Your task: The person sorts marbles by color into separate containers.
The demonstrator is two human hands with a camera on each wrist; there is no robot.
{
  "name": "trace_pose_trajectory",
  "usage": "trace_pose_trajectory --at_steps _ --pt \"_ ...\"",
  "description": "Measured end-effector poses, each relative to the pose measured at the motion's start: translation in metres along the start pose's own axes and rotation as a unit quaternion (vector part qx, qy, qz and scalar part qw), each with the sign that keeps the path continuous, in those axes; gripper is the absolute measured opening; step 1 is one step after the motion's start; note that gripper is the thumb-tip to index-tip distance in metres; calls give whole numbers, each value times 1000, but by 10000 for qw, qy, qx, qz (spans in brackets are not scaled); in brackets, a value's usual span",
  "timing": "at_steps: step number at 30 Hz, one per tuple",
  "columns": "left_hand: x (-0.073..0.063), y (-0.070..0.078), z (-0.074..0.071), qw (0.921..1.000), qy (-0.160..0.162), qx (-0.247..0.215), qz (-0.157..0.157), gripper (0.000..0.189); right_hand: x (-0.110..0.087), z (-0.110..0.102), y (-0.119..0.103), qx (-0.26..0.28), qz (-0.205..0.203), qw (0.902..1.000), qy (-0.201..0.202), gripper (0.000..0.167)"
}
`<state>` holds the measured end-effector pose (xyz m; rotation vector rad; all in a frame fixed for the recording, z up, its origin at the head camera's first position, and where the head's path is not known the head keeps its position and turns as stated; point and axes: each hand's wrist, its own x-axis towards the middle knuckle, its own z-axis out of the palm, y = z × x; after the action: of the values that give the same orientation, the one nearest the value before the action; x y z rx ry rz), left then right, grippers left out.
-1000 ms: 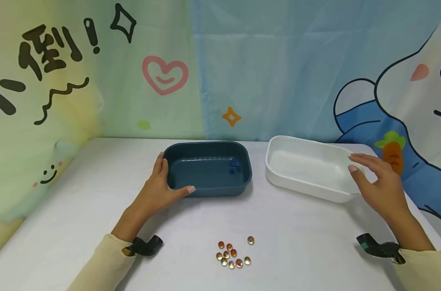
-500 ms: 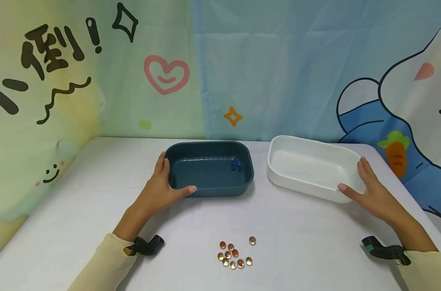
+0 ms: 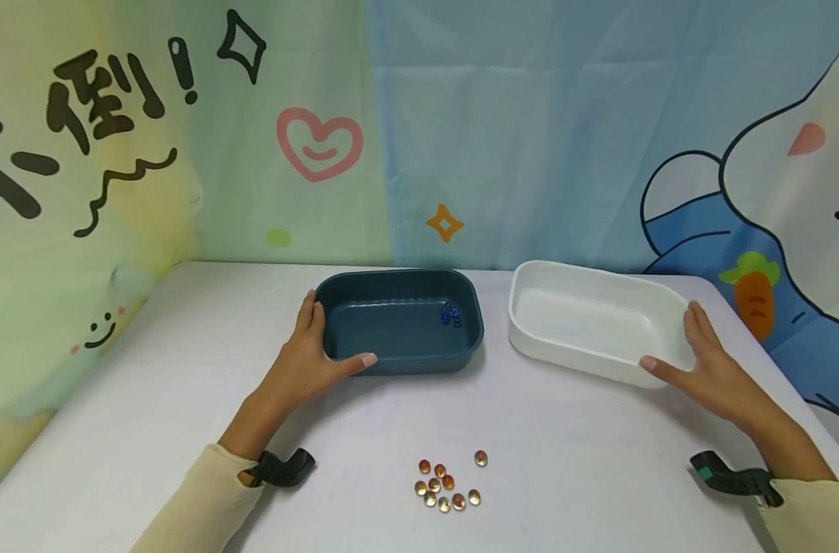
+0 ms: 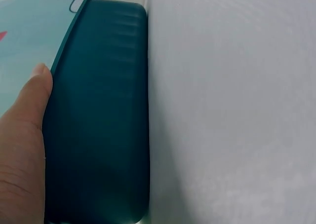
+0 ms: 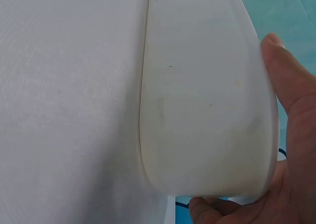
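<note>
My left hand [image 3: 305, 367] holds the left end of a dark teal plastic tray [image 3: 412, 364], thumb along the front rim and fingers at the side. The left wrist view shows that thumb [image 4: 35, 98] at the rim of the tray's long wall [image 4: 101, 110]. Several small blue beads [image 3: 450, 313] lie inside it at the right. On the other side, my right hand [image 3: 715, 378] grips the right end of a white tray [image 3: 572, 355]. In the right wrist view the thumb [image 5: 284, 66] is at its rim, with fingertips [image 5: 203, 210] curled round its end.
Several amber, clear-looking glass beads [image 3: 440, 485] lie loose on the white tabletop [image 3: 565, 468], in front of the trays. A printed cloth backdrop [image 3: 516, 138] hangs right behind the table's back edge.
My right hand has come down onto the right end of the white tray, its thumb now on the front rim. The left hand and both trays stay about where they were.
</note>
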<state>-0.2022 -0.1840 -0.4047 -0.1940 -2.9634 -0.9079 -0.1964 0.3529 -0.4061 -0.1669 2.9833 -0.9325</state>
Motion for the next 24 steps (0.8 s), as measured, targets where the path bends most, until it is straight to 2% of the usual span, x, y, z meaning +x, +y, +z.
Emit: trace_pose_trajectory --at_steps 6,11,16,24 --pt "0 2 1 10000 32 -27 -50 130 -1 -1 -2 -2 -83 9999 -76 110" --pt "-1 3 0 10000 10 37 -54 130 -4 -3 -3 -74 -75 9991 -408 111" --pt "-1 5 0 9999 -4 77 -97 130 -8 -7 -5 23 -331 9968 -721 111" --pt "-3 10 1 9994 -32 209 -269 131 -13 -7 -8 361 -596 9946 -766 111"
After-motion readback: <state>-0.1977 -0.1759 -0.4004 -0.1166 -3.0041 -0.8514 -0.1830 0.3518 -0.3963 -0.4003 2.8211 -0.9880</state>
